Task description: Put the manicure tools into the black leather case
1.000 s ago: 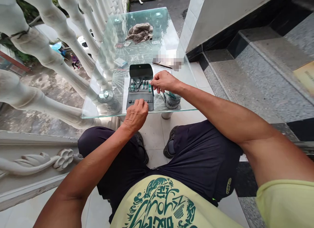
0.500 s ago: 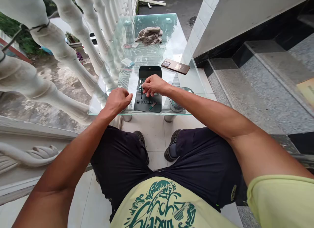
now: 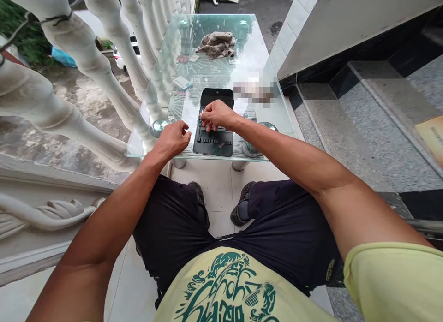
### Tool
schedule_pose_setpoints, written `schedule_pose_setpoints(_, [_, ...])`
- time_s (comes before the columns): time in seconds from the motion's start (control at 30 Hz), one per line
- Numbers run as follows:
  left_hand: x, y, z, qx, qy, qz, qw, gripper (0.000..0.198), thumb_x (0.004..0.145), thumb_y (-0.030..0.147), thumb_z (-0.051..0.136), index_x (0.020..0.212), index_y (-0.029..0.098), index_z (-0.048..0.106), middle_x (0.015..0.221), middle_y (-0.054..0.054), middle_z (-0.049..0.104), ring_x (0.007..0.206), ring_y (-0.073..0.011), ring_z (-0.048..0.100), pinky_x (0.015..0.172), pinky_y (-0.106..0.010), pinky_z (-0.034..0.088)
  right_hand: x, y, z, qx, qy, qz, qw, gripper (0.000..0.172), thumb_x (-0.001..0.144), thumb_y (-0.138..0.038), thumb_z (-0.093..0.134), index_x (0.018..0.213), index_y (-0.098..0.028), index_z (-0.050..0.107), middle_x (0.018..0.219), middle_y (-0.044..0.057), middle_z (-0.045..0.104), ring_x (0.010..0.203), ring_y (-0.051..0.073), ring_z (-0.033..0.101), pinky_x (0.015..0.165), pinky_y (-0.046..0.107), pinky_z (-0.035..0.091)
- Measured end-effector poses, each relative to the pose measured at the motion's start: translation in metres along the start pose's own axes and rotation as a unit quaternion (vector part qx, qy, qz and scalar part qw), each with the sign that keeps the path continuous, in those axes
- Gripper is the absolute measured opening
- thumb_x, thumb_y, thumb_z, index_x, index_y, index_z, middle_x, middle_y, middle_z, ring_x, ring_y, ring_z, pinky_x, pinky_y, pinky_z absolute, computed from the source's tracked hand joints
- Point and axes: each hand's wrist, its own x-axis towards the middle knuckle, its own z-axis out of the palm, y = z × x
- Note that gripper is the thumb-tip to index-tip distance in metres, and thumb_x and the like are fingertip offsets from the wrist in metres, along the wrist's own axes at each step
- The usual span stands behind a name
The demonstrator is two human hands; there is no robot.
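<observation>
A black manicure case [image 3: 213, 149] lies unfolded on the glass table [image 3: 238, 73], its flap [image 3: 217, 96] turned to the far side. My right hand [image 3: 217, 115] is over the case's middle, thumb and fingers pinched on a thin dark tool [image 3: 200, 129] that is too small to tell exactly. Beside those fingertips, small scissors [image 3: 199, 122] show in part. A row of black loops runs across the near half, and a small green-and-metal piece [image 3: 219, 147] lies below it. Left of the case, my left hand [image 3: 173, 137] is loosely curled, thumb apart from the index finger, with nothing visible in it.
Farther back lie a crumpled cloth [image 3: 217, 45] and a small white-and-blue packet [image 3: 182, 83]. A blurred-out object [image 3: 254, 90] rests right of the case. White balusters [image 3: 107, 68] line the left side; stone steps [image 3: 349, 110] rise on the right.
The view has shifted slightly, so the table and case appear a little right and higher. My left hand has come slightly rightward. My right hand keeps its pinch over the case.
</observation>
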Motion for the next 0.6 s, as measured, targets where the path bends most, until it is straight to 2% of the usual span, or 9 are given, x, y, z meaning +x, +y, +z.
schedule_pose_setpoints(0.13, [0.011,0.004,-0.002,-0.022,0.01,-0.021,0.999,0.033,0.105,0.03,0.065,0.13,0.017,0.081,0.127,-0.015,0.085,0.113,-0.0318,0.077,0.107,-0.044,0.059,0.001,-0.003,-0.003,-0.009,0.01,0.003,1.0,0.025,0.106,-0.011,0.074,0.086,-0.019,0.063,0.08,0.005,0.08,0.058,0.012,0.07,0.048,0.021,0.044])
schedule_pose_setpoints(0.2, [0.011,0.007,-0.004,-0.019,0.003,-0.015,1.0,0.027,0.104,0.03,0.065,0.122,0.019,0.082,0.123,-0.015,0.086,0.112,-0.0316,0.076,0.104,-0.043,0.059,-0.001,-0.003,-0.002,-0.005,0.009,0.015,1.0,0.025,0.107,-0.009,0.072,0.087,-0.019,0.063,0.077,0.005,0.08,0.058,0.013,0.071,0.048,0.021,0.044])
schedule_pose_setpoints(0.3, [0.005,0.006,-0.007,-0.009,-0.063,0.013,0.998,0.022,0.1,0.041,0.075,0.108,0.022,0.08,0.117,-0.013,0.085,0.109,-0.0323,0.077,0.096,-0.041,0.059,-0.005,-0.001,0.001,0.004,0.006,0.035,0.999,0.027,0.106,-0.008,0.074,0.085,-0.019,0.062,0.075,0.004,0.08,0.058,0.013,0.071,0.05,0.021,0.046])
schedule_pose_setpoints(0.4, [-0.005,0.0,-0.008,0.0,-0.127,0.046,0.991,0.041,0.085,0.055,0.092,0.109,0.024,0.076,0.115,-0.011,0.083,0.103,-0.0321,0.076,0.086,-0.038,0.057,-0.006,0.0,0.005,0.013,0.0,0.044,0.999,0.031,0.102,-0.007,0.079,0.081,-0.02,0.06,0.073,0.004,0.079,0.056,0.014,0.071,0.051,0.023,0.049])
schedule_pose_setpoints(0.5, [-0.009,-0.005,-0.005,0.005,-0.127,0.074,0.989,0.04,0.084,0.051,0.093,0.107,0.025,0.073,0.115,-0.01,0.081,0.1,-0.0297,0.075,0.082,-0.037,0.054,-0.005,0.002,0.008,-0.006,-0.003,0.041,0.999,0.031,0.1,-0.008,0.082,0.08,-0.02,0.062,0.069,0.003,0.078,0.053,0.014,0.068,0.05,0.023,0.049])
schedule_pose_setpoints(0.6, [-0.006,-0.007,-0.001,0.003,-0.126,0.084,0.988,0.035,0.087,0.046,0.091,0.104,0.024,0.071,0.114,-0.01,0.081,0.101,-0.0282,0.074,0.082,-0.036,0.053,-0.003,0.004,0.012,-0.03,-0.011,0.045,0.998,0.026,0.099,-0.008,0.08,0.08,-0.018,0.067,0.065,0.004,0.077,0.049,0.013,0.063,0.045,0.022,0.041])
